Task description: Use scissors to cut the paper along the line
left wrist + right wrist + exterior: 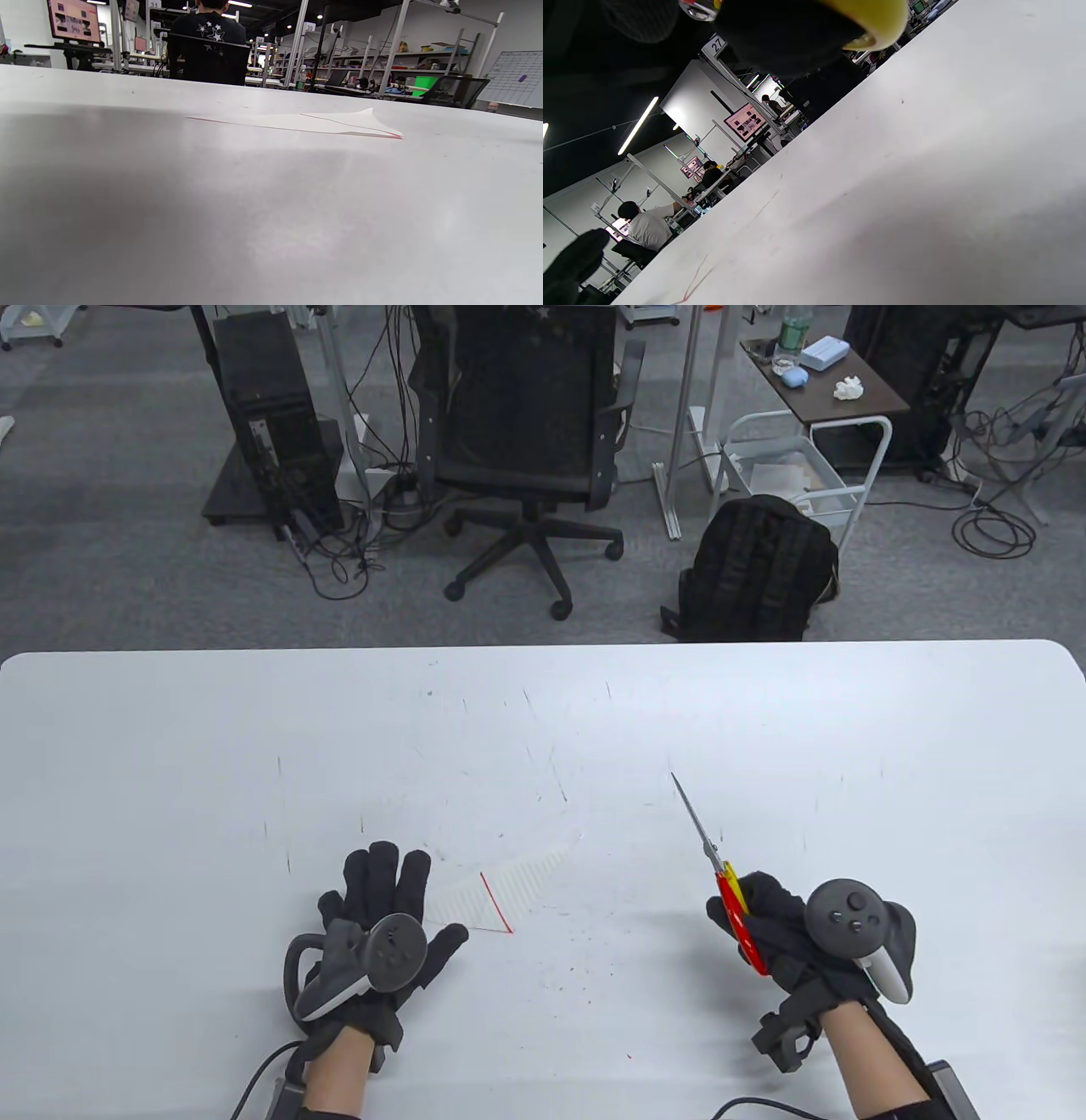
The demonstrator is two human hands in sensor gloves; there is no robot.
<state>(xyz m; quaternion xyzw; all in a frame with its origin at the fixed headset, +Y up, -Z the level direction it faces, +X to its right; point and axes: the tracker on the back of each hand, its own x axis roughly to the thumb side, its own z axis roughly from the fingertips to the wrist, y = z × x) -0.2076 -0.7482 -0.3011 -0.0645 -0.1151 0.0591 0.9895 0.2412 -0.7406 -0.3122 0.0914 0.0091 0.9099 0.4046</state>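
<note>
A white lined sheet of paper (509, 882) with a red line (497, 903) lies flat on the white table (543, 712); it also shows in the left wrist view (331, 123). My left hand (382, 899) lies flat, fingers spread, its fingertips on the paper's left edge. My right hand (764, 925) grips the red and yellow handles of the scissors (717, 865) above the table, to the right of the paper. The blades are closed and point away and left. The yellow handle (878, 21) shows at the top of the right wrist view.
The table's far edge (543, 646) runs across the middle of the table view. Beyond it on the floor stand an office chair (526, 432) and a black backpack (755, 568). Small dark marks (585, 967) speckle the tabletop near the paper.
</note>
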